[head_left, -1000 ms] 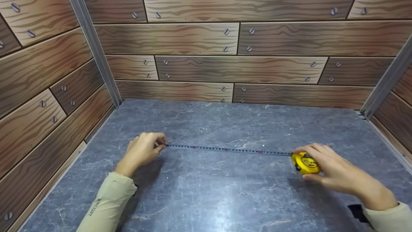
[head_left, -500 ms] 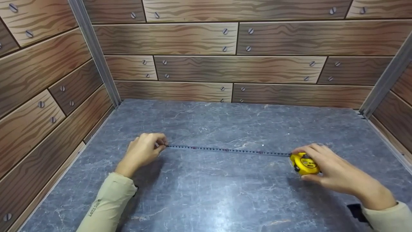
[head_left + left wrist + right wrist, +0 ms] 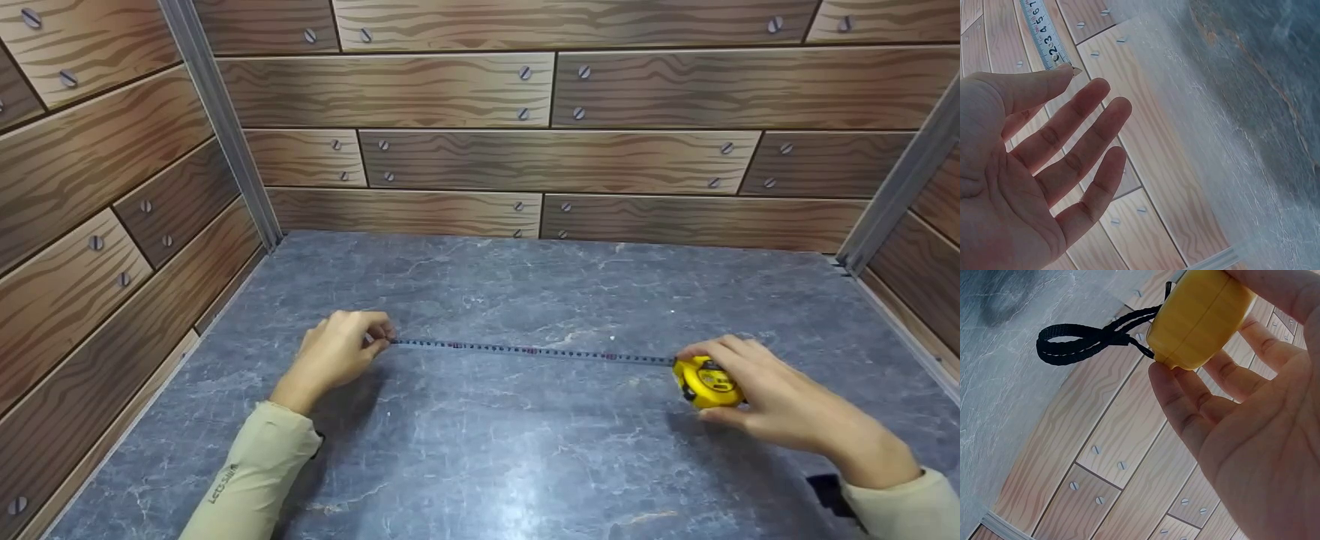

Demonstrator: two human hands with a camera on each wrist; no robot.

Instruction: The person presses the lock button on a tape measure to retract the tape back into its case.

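Tape stretches nearly straight from side to side between our two hands, over the middle of the table, its far end on the right running into a yellow case. We pinch its free end between the thumb and index finger of our left hand; the left wrist view shows the other three fingers held apart, loosely extended, and a small metal hook just past the thumb tip. The numerals 2 to 7 can be read along the tape there.

With our right hand we grip the case, thumb on the near side and fingers on the far side. A black strap loops out from one end of it. We see shadows on the grey, marbled table below both hands, which appear raised off it. Our sleeves are pale green; the lettering on the left one is too blurred to read. Behind the table we face a wood-patterned wall, with a metal post at its left corner.
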